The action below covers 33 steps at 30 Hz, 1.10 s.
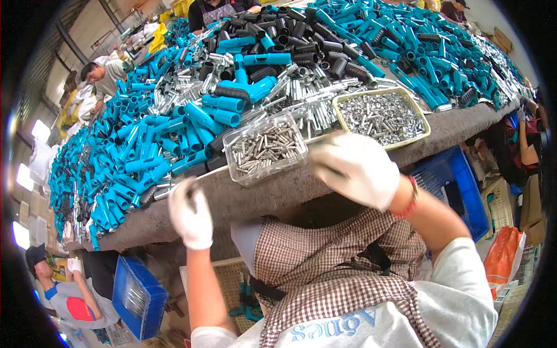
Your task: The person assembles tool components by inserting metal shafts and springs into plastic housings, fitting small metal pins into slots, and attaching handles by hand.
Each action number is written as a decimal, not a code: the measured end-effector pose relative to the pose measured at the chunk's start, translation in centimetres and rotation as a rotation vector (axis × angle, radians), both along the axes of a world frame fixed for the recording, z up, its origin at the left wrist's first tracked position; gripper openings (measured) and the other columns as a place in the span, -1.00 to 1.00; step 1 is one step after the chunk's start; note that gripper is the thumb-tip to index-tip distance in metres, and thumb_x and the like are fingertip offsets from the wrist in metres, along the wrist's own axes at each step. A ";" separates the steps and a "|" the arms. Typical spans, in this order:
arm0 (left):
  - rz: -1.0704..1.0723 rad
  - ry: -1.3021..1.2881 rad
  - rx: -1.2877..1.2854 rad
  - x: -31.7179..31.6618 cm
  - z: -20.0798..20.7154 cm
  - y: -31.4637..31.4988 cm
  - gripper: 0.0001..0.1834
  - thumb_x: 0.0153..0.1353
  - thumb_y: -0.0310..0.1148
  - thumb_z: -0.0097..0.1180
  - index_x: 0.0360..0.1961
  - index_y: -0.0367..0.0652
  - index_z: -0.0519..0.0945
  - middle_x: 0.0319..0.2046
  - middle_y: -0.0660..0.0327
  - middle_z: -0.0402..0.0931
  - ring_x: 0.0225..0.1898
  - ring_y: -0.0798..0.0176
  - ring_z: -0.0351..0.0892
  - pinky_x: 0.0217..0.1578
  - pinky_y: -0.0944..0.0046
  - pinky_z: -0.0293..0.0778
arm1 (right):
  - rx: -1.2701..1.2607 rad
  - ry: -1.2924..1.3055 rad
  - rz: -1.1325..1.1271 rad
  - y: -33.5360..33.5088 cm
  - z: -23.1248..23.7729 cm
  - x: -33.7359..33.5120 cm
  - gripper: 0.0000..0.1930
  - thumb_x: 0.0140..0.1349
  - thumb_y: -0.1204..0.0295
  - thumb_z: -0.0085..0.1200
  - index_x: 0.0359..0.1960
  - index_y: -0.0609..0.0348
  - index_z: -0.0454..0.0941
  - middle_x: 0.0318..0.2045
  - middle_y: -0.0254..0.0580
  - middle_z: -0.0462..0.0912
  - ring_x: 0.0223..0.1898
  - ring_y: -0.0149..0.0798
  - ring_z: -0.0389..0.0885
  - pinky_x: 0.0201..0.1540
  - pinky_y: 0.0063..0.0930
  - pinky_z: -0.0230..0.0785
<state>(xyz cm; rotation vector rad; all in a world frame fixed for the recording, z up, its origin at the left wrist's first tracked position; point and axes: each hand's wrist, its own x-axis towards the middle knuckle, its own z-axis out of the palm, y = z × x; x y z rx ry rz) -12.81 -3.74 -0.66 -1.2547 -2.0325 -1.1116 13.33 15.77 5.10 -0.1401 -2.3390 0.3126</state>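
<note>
Both my hands wear white gloves and hover at the near edge of a heaped table. My left hand point(191, 216) is upright by the edge, below a pile of teal plastic tubes point(145, 164); its fingers are blurred. My right hand point(358, 171) is bent inward between a clear plastic box point(236, 166) of small metal pins point(267, 148) and a pale yellow basket point(426, 129) of small metal fittings point(380, 116). Motion smears its fingertips too. I cannot make out anything held in either hand.
Shiny metal tubes point(307, 95) and black ribbed sleeves point(304, 43) cover the table beyond the boxes. Grey cloth point(261, 194) lines the table edge. Blue crates point(139, 298) stand low on both sides. Co-workers point(107, 75) sit around the table.
</note>
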 end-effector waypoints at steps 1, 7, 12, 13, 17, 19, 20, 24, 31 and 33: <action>-0.081 -0.023 -0.024 -0.3 0.3 1.6 -0.78 0.14 -0.54 0.08 -0.16 -0.24 0.57 -0.20 0.04 0.54 -0.10 0.04 0.53 -0.01 0.16 0.41 | 0.073 -0.093 -0.062 1.2 1.3 -1.6 -0.85 0.17 0.31 0.06 -0.34 0.10 0.56 -0.51 -0.10 0.50 -0.39 0.00 0.55 -0.30 -0.14 0.42; 0.030 -0.219 -0.174 0.3 -1.0 6.0 -0.76 0.26 -0.42 -0.01 -0.08 -0.26 0.54 -0.16 0.00 0.55 -0.09 -0.01 0.53 -0.02 0.13 0.42 | 0.443 -0.485 -0.314 13.1 0.8 -11.3 -0.79 0.13 0.45 0.01 -0.20 0.17 0.56 -0.26 -0.06 0.62 -0.20 -0.02 0.63 -0.12 -0.19 0.48; 0.026 -0.113 -0.166 -0.1 -1.3 5.3 -0.76 0.22 -0.45 0.02 -0.09 -0.23 0.56 -0.17 0.00 0.56 -0.11 -0.04 0.55 -0.06 0.10 0.45 | 0.446 -0.622 -0.270 16.2 0.9 -14.3 -0.77 0.15 0.45 0.02 -0.15 0.11 0.59 -0.34 -0.05 0.68 -0.25 -0.02 0.68 -0.21 -0.19 0.54; 0.036 -0.116 -0.169 -0.1 -1.5 5.3 -0.75 0.21 -0.45 0.03 -0.09 -0.23 0.56 -0.17 0.00 0.56 -0.12 -0.03 0.55 -0.06 0.10 0.45 | 0.485 -0.591 -0.230 16.2 1.0 -14.2 -0.76 0.15 0.46 0.02 -0.14 0.10 0.59 -0.38 -0.05 0.68 -0.28 0.00 0.69 -0.24 -0.18 0.54; 0.041 -0.151 -0.212 0.3 -1.2 5.5 -0.75 0.20 -0.44 0.05 -0.09 -0.23 0.56 -0.17 0.00 0.56 -0.12 -0.01 0.55 -0.06 0.11 0.45 | 0.362 -0.587 -0.239 15.1 3.5 -10.2 -0.76 0.14 0.41 0.05 -0.15 0.12 0.57 -0.39 0.03 0.66 -0.29 0.05 0.66 -0.22 -0.11 0.50; 0.029 -0.072 -0.219 0.1 -1.4 5.8 -0.75 0.18 -0.44 0.06 -0.10 -0.23 0.56 -0.18 0.01 0.56 -0.13 -0.02 0.55 -0.07 0.10 0.45 | 0.265 -0.456 -0.242 13.8 5.4 -5.9 -0.74 0.17 0.32 0.08 -0.13 0.11 0.53 -0.34 0.00 0.65 -0.28 0.06 0.65 -0.20 -0.10 0.47; 0.025 -0.017 -0.220 0.2 -1.1 5.7 -0.75 0.18 -0.44 0.06 -0.10 -0.24 0.56 -0.18 0.01 0.56 -0.14 -0.03 0.55 -0.08 0.10 0.45 | 0.219 -0.342 -0.224 13.2 6.0 -3.6 -0.73 0.18 0.29 0.08 -0.12 0.10 0.52 -0.32 -0.01 0.65 -0.26 0.06 0.64 -0.19 -0.10 0.47; -0.041 -0.073 -0.099 0.2 -1.1 5.4 -0.80 0.19 -0.46 0.07 -0.16 -0.26 0.57 -0.25 0.02 0.56 -0.19 0.00 0.55 -0.11 0.15 0.45 | 0.065 0.086 -0.236 7.4 8.0 5.2 -0.76 0.22 0.33 0.09 -0.12 0.13 0.48 -0.29 -0.05 0.65 -0.26 -0.10 0.66 -0.17 -0.31 0.48; -0.011 0.058 -0.053 -1.6 3.6 9.6 -0.80 0.22 -0.46 0.06 -0.14 -0.25 0.57 -0.19 0.05 0.54 -0.11 0.04 0.53 -0.01 0.15 0.41 | -1.181 0.406 -0.164 -1.2 0.2 15.3 -0.71 0.36 0.22 -0.11 -0.10 0.19 0.38 -0.45 -0.21 0.55 -0.57 -0.43 0.50 -0.56 -0.61 0.32; 0.027 0.218 -0.212 -2.4 5.9 14.1 -0.77 0.20 -0.34 0.09 -0.15 -0.20 0.59 -0.18 0.08 0.57 -0.10 0.00 0.51 -0.03 0.08 0.41 | -1.485 0.248 -0.276 -2.8 -5.0 16.7 -0.69 0.36 0.17 -0.12 -0.15 0.20 0.41 -0.51 -0.24 0.53 -0.61 -0.45 0.45 -0.63 -0.63 0.25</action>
